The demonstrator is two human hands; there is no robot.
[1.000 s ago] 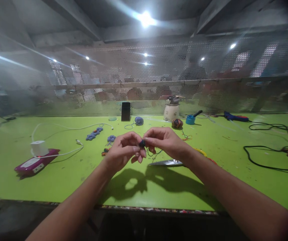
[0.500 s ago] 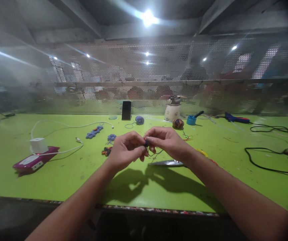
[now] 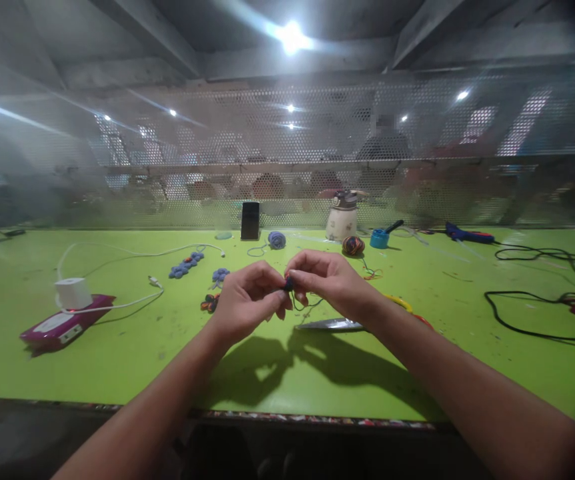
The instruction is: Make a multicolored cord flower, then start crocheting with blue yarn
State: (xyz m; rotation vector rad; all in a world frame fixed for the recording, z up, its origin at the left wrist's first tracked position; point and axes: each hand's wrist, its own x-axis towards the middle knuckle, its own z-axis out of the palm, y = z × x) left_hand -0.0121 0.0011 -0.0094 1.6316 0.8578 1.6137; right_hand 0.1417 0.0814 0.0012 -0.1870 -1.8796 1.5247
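Note:
Between the fingertips of my left hand [image 3: 250,293] and my right hand [image 3: 325,277] is a small dark blue and red yarn piece [image 3: 288,284]. Both hands pinch it above the table, and fingers cover much of it. A dark strand of yarn [image 3: 310,305] trails from it toward the right. Under my right wrist lies a pair of scissors [image 3: 332,325], its blades pointing left and its yellow and red handles partly hidden by the forearm. Just left of my left hand are a dark and orange yarn flower [image 3: 209,304] and a blue yarn flower [image 3: 220,275].
A strip of blue yarn flowers [image 3: 186,265], a purple power strip [image 3: 70,327] and white cables lie left. Behind stand a phone [image 3: 250,221], blue yarn ball [image 3: 276,240], multicoloured yarn ball [image 3: 353,246], bottle [image 3: 342,219] and blue tape roll [image 3: 379,239]. A glue gun [image 3: 467,235] lies right.
The whole view has shifted slightly, so things sit a little farther left. Both hands keep their pinch on the yarn piece, with a little more of it showing.

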